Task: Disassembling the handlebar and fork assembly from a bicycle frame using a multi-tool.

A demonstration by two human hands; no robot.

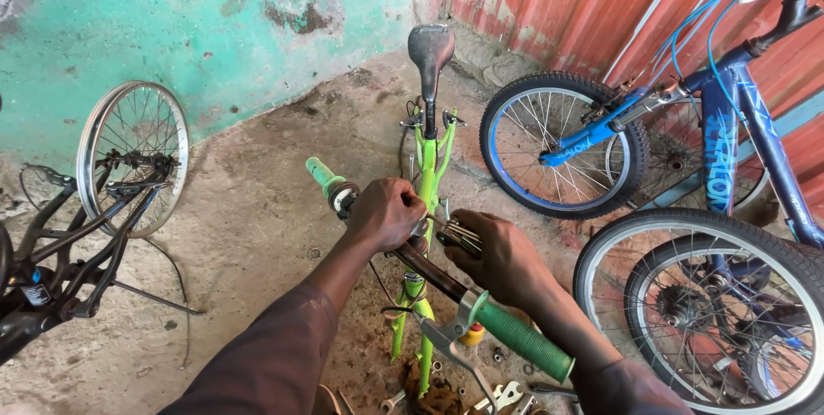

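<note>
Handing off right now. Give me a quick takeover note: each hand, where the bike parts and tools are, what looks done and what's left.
Left hand: gripping the handlebar near the stem.
Right hand: holding a folding key set at the stem.
Green bike frame stands upright, saddle on. Green grips and brake lever are fitted.
Spanners and small parts lie on the ground below.
Left: whether the stem is tight cannot be told.

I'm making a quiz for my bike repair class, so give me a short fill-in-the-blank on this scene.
1. The left hand grips the handlebar of the ____ bicycle frame.
2. The handlebar grips are ____.
3. The right hand holds a folding set of ____ keys.

Missing words: green; green; hex
</note>
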